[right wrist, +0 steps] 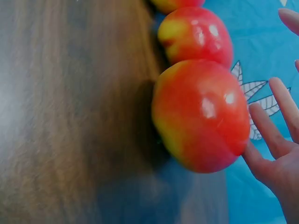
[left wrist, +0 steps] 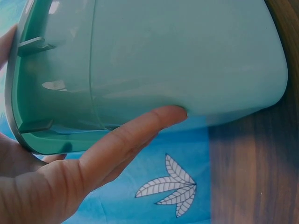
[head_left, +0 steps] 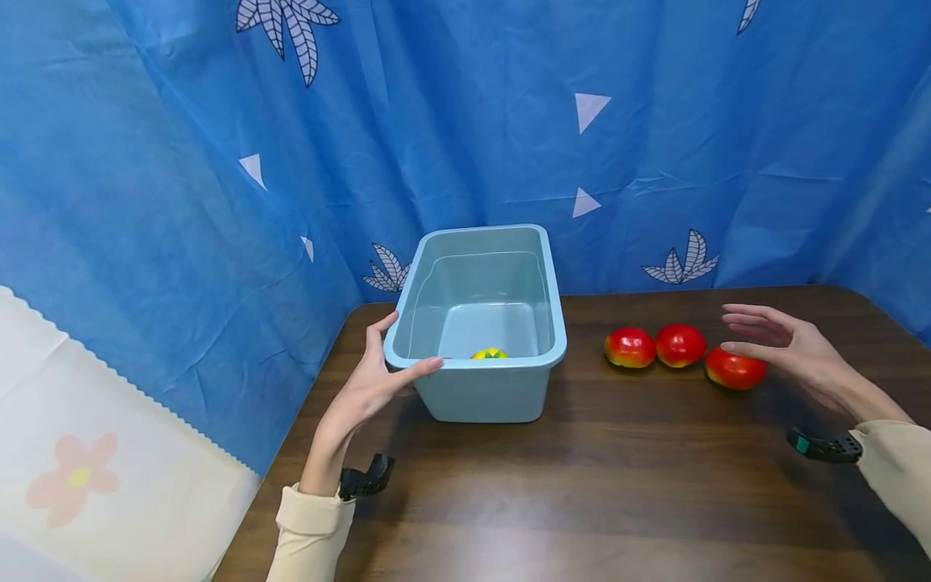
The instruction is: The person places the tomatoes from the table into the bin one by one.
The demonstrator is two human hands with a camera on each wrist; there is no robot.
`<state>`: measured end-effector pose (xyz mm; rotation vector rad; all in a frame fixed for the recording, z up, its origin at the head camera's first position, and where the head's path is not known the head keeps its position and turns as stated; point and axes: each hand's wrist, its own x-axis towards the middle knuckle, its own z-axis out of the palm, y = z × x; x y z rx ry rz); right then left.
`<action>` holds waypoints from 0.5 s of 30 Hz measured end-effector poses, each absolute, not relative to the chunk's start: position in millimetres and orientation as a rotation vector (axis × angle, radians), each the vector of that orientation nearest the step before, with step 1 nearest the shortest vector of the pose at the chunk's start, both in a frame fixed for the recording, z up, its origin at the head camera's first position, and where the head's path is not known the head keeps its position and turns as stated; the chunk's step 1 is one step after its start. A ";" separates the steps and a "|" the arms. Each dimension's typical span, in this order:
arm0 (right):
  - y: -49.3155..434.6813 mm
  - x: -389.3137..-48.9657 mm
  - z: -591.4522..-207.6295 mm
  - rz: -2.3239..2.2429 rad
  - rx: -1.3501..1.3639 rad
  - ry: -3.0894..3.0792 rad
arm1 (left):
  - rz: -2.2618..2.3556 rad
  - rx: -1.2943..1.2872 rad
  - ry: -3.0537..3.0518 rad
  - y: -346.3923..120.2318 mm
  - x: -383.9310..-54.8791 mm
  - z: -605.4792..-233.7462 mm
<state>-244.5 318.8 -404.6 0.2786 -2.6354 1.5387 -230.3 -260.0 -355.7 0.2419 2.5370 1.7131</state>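
My left hand [head_left: 361,386] holds the near left corner of a light blue plastic bin [head_left: 483,396], its thumb over the front rim. In the left wrist view, fingers [left wrist: 135,128] lie along the bin's outer wall. A yellow fruit top [head_left: 490,353] with green on it shows inside, partly hidden by the front rim. My right hand [head_left: 807,352], fingers spread, is beside the rightmost of three glossy red-and-yellow fruits [head_left: 736,369]. That fruit appears large in the right wrist view, with fingertips close to its side. The middle fruit [head_left: 680,345] and left fruit [head_left: 629,347] sit next to it.
Everything stands on a dark brown wooden table [head_left: 582,485]. A blue patterned curtain [head_left: 494,121] hangs behind the table and down its left side. White cloth with a flower print [head_left: 80,477] lies at the lower left. Both wrists wear black straps.
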 end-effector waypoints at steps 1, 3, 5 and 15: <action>320.1 -244.3 -406.5 1.515 0.269 -2.653 | 1.714 0.243 2.538 -259.8 -230.3 -355.5; 320.9 -244.3 -410.1 1.468 0.241 -2.690 | 1.717 0.242 2.537 -259.5 -230.3 -355.0; 321.1 -244.3 -414.3 1.439 0.222 -2.719 | 1.722 0.243 2.531 -259.2 -230.5 -354.7; 318.6 -239.8 -432.7 1.244 0.180 -2.845 | 1.724 0.240 2.528 -259.1 -230.1 -355.3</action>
